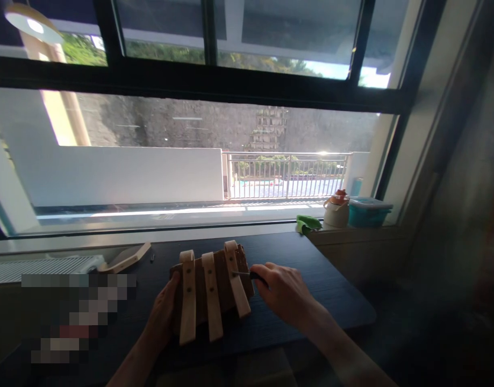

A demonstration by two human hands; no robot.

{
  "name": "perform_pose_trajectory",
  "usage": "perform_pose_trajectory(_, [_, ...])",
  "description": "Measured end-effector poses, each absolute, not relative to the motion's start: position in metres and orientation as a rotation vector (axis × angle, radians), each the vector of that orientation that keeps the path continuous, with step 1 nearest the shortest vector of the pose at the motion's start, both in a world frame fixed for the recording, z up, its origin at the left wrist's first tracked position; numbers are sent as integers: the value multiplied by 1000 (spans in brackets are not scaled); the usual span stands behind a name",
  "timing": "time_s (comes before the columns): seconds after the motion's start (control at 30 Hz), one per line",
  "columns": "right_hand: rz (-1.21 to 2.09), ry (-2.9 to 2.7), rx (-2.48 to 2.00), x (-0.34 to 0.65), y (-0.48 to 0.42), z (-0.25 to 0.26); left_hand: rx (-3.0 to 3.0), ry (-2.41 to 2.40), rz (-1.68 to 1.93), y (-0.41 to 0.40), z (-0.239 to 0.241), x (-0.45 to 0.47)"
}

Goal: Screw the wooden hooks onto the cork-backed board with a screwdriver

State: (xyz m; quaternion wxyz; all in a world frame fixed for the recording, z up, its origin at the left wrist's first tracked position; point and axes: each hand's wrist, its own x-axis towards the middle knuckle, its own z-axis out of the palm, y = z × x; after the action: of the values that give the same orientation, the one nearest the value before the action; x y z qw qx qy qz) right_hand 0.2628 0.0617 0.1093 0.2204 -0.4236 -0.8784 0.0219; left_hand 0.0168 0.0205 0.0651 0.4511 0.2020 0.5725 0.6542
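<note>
My left hand (164, 307) grips the left end of a dark brown wooden board (200, 301), its thumb on the near face. Three pale wooden strips with curled upper ends cross the board: a left strip (188, 306), a middle strip (213, 306) and a right strip (236, 287). Dark screw heads show on the left and middle strips; the right one sits at more of a slant. My right hand (285, 290) is closed round the dark handle of a screwdriver (255, 276). Its thin metal shaft points left, with the tip at the right strip.
The board is over a dark table (311, 306) below a window. A loose pale wooden strip (129, 259) and a small dark screw (152, 258) lie at the left. On the sill stand a green cloth (308, 223), a bottle (336, 210) and a teal box (367, 213).
</note>
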Motion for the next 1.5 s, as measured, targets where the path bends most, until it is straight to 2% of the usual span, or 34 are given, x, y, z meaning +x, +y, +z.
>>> perform_pose_trajectory(0.43, [-349, -2565, -1155, 251, 73, 135, 576, 1407, 1617, 26, 47, 11])
perform_pose_trajectory(0.73, [-436, -2850, -953, 225, 75, 173, 624, 1333, 1584, 29, 46, 5])
perform_pose_trajectory(0.93, [-175, -2776, -1181, 215, 83, 175, 689, 1376, 1552, 24, 41, 3])
perform_pose_trajectory(1.07, [230, -2663, -1322, 226, 99, 157, 810, 1430, 1421, 34, 44, -10])
perform_pose_trajectory(1.17, [588, -2607, -1275, 244, 115, 136, 977, 1509, 1298, 60, 60, -31])
perform_pose_trajectory(1.33, [808, -2262, -1217, 263, 130, 86, 1296, 1742, 1324, 102, 102, -61])
perform_pose_trajectory(1.5, [1018, -1929, -1158, 256, 136, 45, 1679, 1892, 1429, 69, 104, -37])
